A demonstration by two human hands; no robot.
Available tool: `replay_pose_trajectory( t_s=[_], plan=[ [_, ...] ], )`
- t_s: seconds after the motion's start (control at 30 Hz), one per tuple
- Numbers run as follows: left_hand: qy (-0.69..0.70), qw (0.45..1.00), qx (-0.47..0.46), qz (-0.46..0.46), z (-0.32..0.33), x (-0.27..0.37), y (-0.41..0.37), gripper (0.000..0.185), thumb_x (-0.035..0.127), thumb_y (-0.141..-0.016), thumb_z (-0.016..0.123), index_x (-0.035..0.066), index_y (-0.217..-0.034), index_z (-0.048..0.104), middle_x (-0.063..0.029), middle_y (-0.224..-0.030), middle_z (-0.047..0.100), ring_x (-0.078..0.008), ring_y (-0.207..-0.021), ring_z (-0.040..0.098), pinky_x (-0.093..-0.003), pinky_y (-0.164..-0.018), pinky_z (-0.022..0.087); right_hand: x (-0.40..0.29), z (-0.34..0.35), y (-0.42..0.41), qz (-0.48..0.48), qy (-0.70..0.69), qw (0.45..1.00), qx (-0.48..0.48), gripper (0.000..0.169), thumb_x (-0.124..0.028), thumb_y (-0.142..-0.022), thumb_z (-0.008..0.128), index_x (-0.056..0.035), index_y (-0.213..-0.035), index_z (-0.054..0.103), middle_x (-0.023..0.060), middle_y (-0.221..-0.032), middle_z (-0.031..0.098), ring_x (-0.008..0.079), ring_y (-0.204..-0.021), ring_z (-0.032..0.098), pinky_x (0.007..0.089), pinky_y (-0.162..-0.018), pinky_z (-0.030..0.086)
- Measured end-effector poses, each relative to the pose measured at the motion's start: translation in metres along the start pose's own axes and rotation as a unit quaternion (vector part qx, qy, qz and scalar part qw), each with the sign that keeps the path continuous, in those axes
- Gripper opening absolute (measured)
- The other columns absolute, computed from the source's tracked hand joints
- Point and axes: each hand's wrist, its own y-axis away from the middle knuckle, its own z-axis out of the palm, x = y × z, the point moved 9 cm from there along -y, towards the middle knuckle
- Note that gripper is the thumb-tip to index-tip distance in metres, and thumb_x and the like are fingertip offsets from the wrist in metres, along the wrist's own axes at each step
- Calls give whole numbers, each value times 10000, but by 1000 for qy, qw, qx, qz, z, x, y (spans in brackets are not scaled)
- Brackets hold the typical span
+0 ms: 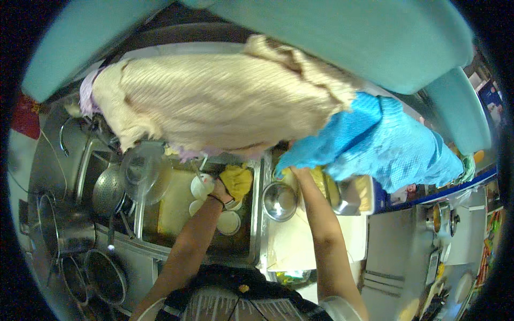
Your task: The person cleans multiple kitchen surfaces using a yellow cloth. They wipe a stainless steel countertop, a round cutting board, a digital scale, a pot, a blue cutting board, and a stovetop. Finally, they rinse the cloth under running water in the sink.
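My left hand is over a steel sink, beside a yellow cloth or glove. White round lids or dishes lie in the sink around it; one white round piece with a red mark is next to my fingers. Whether the hand grips any of them is unclear. My right arm reaches right of the sink, and my right hand is mostly hidden under a hanging blue cloth. A steel bowl stands close to that forearm. A cream ribbed cloth hangs across the upper view.
A perforated steel colander and a clear plastic container are at the left sink basin. Several steel pots stand at far left. A white cutting board lies right of the sink, below steel trays. Large teal tubs overhang the top.
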Motion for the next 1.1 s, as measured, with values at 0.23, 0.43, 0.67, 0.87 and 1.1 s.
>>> replay_pose_trajectory(
  t_s=[0.23,0.43,0.67,0.87,1.1],
  plan=[
    [-144,980,70,120,-30,-11,-97,344,353,-947,494,82,-1138,586,-93,-1102,640,-296,-998,614,-426,-869,516,-19,40,-4,-7,11,990,-141,366,-229,-905,574,8,-1179,520,219,-1203,533,329,-1109,511,414,-965,383],
    [-38,993,71,90,-52,-19,-89,545,489,-946,400,63,-1264,516,-171,-1283,548,-364,-1133,535,-532,-1007,406,-11,29,15,1,-54,990,-128,441,-270,-923,558,26,-1237,469,233,-1229,505,331,-1145,480,421,-1007,342],
    [-110,979,45,166,0,38,16,392,336,-971,448,43,-1223,518,-125,-1201,587,-307,-1067,582,-444,-919,492,-91,90,136,283,-654,696,-82,748,-554,-906,511,-35,-1413,331,176,-1426,349,339,-1308,331,461,-1068,276],
    [-788,404,276,373,72,41,112,400,203,-902,525,-11,-1240,499,-191,-1313,479,-374,-1180,478,-512,-990,384,-229,131,106,295,-856,387,-175,572,-490,-935,480,-77,-1330,466,147,-1335,481,319,-1209,473,482,-971,413],
    [-869,269,414,-2,-9,179,137,468,198,-854,574,2,-1274,510,-243,-1338,453,-407,-1253,423,-501,-1041,316,-339,159,126,321,-843,343,-261,372,-358,-953,491,-77,-1188,559,105,-1208,559,272,-1083,528,422,-897,462]
  ],
)
